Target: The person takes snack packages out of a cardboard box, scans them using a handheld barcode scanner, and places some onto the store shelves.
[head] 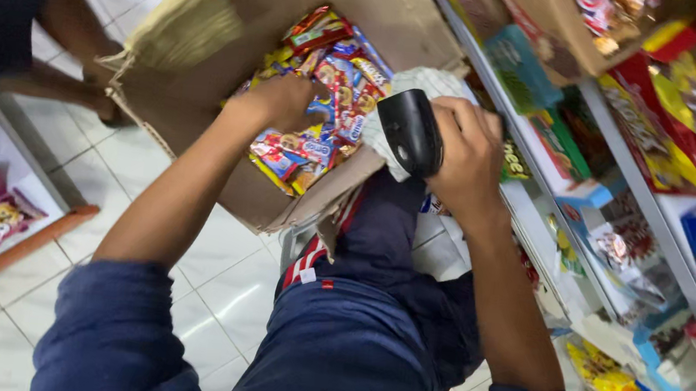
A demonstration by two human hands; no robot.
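Reaching into the cardboard box (203,94), the left hand (276,100) closes on the snack packets (333,90) heaped inside; the right hand (469,152) grips a black scanner (411,129) just beside them. Best to lift one packet clear, barcode turned up, and keep the scanner steady near the shelf (542,155)

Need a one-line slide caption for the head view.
Left hand reaches into a cardboard box of snack packets; right hand holds a black scanner beside shelves.
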